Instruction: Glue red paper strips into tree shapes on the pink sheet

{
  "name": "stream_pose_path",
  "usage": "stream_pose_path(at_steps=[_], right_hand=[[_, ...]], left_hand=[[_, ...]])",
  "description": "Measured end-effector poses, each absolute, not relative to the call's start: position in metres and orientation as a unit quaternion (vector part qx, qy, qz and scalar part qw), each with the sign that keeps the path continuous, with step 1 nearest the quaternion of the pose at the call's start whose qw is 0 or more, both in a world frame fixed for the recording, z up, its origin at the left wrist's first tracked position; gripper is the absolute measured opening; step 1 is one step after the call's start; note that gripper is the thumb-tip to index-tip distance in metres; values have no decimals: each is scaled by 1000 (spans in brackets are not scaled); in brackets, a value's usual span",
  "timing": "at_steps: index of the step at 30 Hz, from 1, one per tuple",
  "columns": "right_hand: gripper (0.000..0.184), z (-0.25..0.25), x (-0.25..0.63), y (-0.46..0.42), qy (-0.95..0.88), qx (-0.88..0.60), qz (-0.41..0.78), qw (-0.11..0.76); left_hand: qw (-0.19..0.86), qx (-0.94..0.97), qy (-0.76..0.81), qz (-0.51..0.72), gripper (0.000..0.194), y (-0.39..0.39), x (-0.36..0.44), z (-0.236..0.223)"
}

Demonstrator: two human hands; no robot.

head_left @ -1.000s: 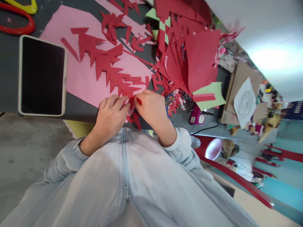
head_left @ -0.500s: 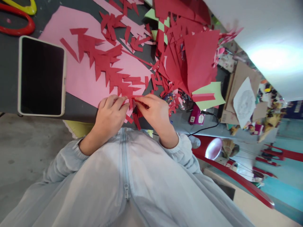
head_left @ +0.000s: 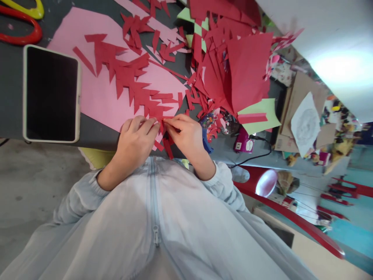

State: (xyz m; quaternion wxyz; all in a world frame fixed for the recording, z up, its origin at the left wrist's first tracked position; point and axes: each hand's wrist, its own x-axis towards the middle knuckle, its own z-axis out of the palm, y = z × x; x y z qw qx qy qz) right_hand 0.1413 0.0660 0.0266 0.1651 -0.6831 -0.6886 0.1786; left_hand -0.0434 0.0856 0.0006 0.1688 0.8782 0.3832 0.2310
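A pink paper sheet [head_left: 99, 101] lies on the dark table, and a jagged row of red paper pieces [head_left: 124, 77] runs across it down to my hands. My left hand [head_left: 135, 138] rests at the sheet's lower edge, fingers bent and slightly apart, fingertips down on the paper at the row's near end. Close beside it, my right hand [head_left: 186, 134] is closed in a pinch on a small red paper strip [head_left: 163, 121]. The strip is mostly covered by the fingers. Several loose red scraps [head_left: 167, 147] lie just below, between both hands.
At left lie a tablet [head_left: 52, 93] with a dark screen and scissors [head_left: 35, 33] with red and yellow handles. Red paper sheets [head_left: 250, 70] and many scraps pile up at right. A green paper piece [head_left: 262, 116], a purple box [head_left: 243, 142] and a black cable [head_left: 262, 154] are nearby.
My right hand has shifted slightly left, and a blue object now shows beside its wrist. My left hand stays nearly in place. The view has turned a little.
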Motion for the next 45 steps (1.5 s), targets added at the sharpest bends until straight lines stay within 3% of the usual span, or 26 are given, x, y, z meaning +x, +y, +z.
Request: stream_pose_path(at_steps=[5, 20, 31, 40, 45], right_hand=[[24, 27, 139, 68, -687, -687, 179, 153], [28, 45, 120, 81, -699, -699, 149, -2], [18, 35, 140, 70, -638, -726, 214, 142], [16, 32, 137, 59, -671, -723, 141, 89], [14, 33, 136, 56, -663, -725, 164, 84]], left_hand=[[151, 890, 375, 211, 33, 86, -43, 3], [137, 897, 372, 193, 28, 85, -41, 5], [93, 901, 374, 199, 30, 83, -41, 3], [121, 890, 396, 192, 33, 81, -40, 4], [141, 881, 407, 195, 35, 81, -39, 4]])
